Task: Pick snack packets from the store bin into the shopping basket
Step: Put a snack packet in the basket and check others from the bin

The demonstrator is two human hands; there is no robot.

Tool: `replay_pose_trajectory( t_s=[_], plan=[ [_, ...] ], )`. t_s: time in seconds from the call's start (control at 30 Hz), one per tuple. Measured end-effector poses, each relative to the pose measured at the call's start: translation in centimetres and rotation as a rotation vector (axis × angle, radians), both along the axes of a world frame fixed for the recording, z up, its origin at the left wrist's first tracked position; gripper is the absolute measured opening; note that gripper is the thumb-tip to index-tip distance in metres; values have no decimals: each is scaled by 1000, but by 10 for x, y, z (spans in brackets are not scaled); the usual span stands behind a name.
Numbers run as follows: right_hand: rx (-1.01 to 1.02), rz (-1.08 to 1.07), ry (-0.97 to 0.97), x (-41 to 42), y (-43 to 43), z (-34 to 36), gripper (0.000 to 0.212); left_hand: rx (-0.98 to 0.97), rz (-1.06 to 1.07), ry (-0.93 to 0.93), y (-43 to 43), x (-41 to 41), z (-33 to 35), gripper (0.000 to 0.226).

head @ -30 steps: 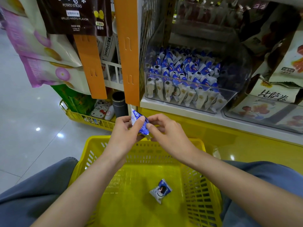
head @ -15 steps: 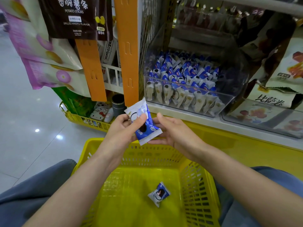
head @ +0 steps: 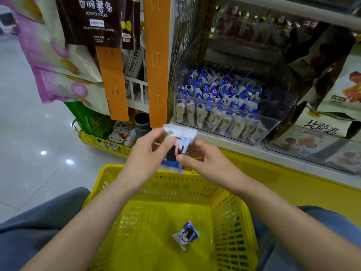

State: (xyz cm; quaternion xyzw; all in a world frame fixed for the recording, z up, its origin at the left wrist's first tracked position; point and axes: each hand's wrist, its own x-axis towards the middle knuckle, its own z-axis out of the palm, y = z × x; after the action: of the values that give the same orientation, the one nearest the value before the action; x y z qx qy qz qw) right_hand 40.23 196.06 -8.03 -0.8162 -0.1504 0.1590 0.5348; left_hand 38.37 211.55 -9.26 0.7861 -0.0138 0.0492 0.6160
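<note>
Both the left hand (head: 150,153) and right hand (head: 205,163) pinch one snack packet (head: 175,147) – long axis upright – shopping basket (head: 230,222) lies straight below the grip, left hand higher

From here the held packet (head: 176,147) smears with motion blur, my fingers (head: 166,142) covering its middle. The basket (head: 234,222) runs off the bottom edge; bin (head: 277,122) glare hides its right side.

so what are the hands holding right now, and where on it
One blue-and-white plastic snack packet, above the yellow basket's far rim. The left hand pinches its upper part, the right hand its lower right edge.
</note>
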Motion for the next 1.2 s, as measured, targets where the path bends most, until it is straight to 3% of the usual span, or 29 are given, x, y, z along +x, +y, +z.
replay_pose_trajectory(
  t_s=[0.07, 0.17, 0.27, 0.4, 0.53, 0.63, 0.73, 0.83, 0.97, 1.1, 1.2],
  plan=[
    [71, -52, 31, 2, -3, 2, 25, 23, -83, 72, 1, 1, -1, 24],
    [253, -117, 158, 4, -9, 6, 21, -114, -94, 216, 0, 3, -2, 30],
    [352, -184, 251, 5, -15, 9, 29, -247, -30, 240, 0, 6, 0, 24],
    [42, -107, 81, 0, -20, 11, 35, -307, -17, 172, -5, 5, 1, 20],
    [-44, -34, -13, -5, -25, 14, 32, -96, -39, 12, -11, 6, 4, 16],
    [-62, -24, -97, -5, -29, 20, 18, 65, -80, -104, -16, 9, 10, 22],
    [-111, -40, -151, 1, -39, 25, 20, 224, -148, -184, -24, 15, 20, 29],
    [-62, -70, -196, 16, -51, 38, 17, 245, -158, -237, -31, 34, 37, 23],
    [20, -331, -369, 63, -65, 61, 4, 324, -64, -335, -31, 69, 57, 31],
    [-108, -604, -476, 135, -66, 76, 16, 723, -84, -347, -31, 97, 50, 33],
    [-171, -622, -438, 180, -52, 77, 14, 968, -89, -428, -34, 105, 36, 34]
  ],
)
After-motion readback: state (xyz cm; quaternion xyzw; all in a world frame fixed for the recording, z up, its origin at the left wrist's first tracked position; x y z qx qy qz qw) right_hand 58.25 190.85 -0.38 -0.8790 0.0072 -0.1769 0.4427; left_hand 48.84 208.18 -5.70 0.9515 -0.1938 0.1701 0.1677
